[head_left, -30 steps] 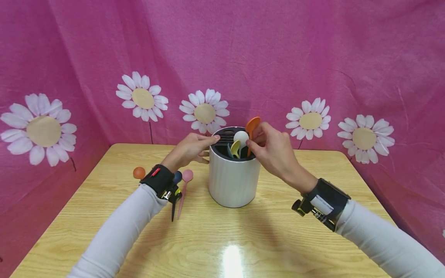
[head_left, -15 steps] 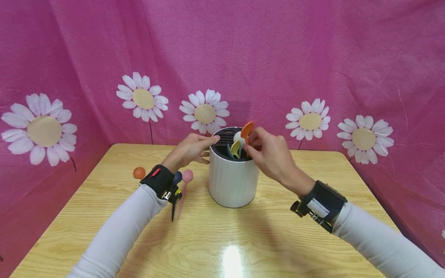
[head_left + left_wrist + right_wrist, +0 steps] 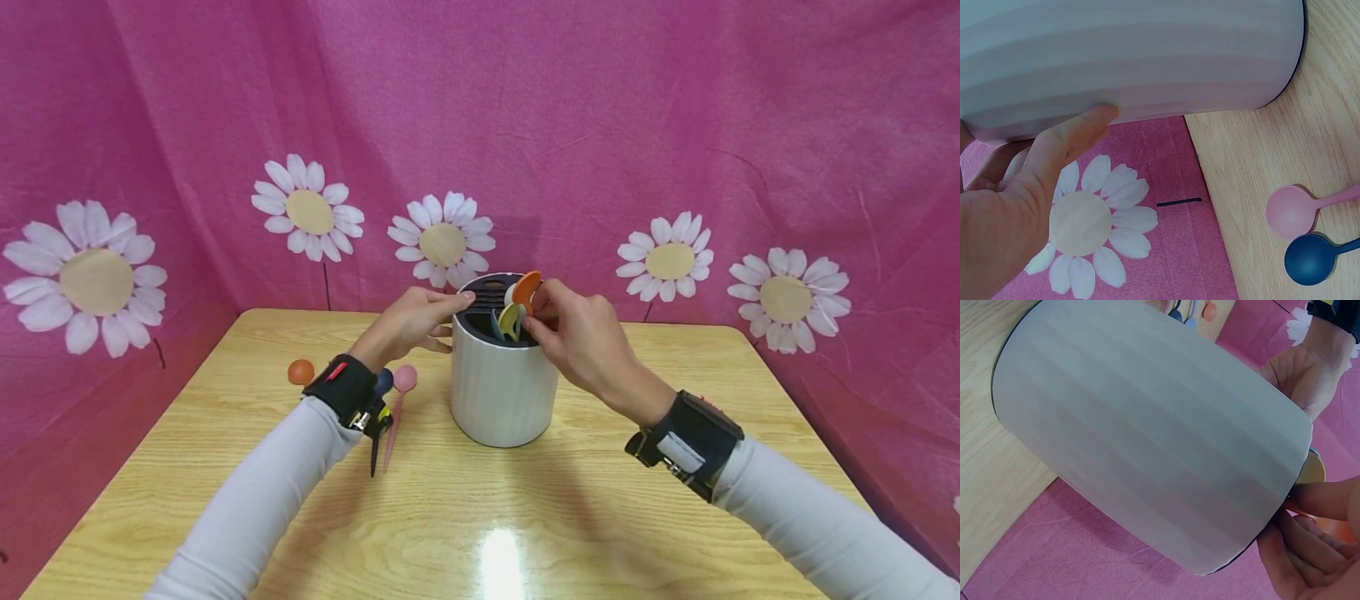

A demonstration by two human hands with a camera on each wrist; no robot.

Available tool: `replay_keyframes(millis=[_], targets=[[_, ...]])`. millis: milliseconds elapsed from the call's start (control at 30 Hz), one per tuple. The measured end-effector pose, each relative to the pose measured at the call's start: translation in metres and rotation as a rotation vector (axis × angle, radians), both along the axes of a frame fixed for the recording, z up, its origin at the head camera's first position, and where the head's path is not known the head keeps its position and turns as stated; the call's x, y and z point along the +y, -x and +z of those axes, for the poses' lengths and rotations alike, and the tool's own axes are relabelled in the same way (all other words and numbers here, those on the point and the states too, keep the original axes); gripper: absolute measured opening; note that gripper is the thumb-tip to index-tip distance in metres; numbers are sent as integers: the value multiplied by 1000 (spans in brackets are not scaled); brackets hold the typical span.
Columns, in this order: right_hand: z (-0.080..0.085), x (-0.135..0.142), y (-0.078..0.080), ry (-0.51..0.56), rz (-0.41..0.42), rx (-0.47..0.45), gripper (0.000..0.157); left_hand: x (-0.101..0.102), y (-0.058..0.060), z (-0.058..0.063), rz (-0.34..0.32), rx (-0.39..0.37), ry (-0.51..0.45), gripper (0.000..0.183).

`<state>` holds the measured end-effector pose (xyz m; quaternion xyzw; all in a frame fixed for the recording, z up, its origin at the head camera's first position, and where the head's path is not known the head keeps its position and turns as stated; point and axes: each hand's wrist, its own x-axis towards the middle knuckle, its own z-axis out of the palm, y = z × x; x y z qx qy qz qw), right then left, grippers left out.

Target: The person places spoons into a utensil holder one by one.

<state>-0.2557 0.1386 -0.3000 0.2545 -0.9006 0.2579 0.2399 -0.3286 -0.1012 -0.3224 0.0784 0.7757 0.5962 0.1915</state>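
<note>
A white, ribbed utensil holder (image 3: 504,396) with a black divided top stands on the table. My left hand (image 3: 412,319) holds its left rim, thumb over the top and fingers along the side; in the left wrist view a fingertip (image 3: 1107,114) touches the wall. At the front right opening, my right hand (image 3: 588,342) pinches an orange spoon (image 3: 527,286) by the handle just below its bowl. The lower handle is hidden inside the holder. A yellow spoon (image 3: 508,320), a mostly covered white spoon (image 3: 509,295) and a blue-grey utensil (image 3: 496,324) stand in the same front compartment.
Left of the holder, a pink spoon (image 3: 405,379) and a dark blue spoon (image 3: 384,382) lie on the wooden table (image 3: 600,517). Farther left is an orange spoon bowl (image 3: 301,372), partly behind the left wrist. A pink flowered cloth (image 3: 570,150) hangs behind the table.
My right hand has moved left and down with the orange spoon, which sinks deeper into the holder and now covers much of the white spoon. My left hand stays put.
</note>
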Motion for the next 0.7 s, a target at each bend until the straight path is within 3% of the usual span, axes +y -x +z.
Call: replay_keyframes(millis=[700], targets=[[1, -1, 0, -79, -15, 9, 13, 1, 1, -1, -3, -4, -11, 55]])
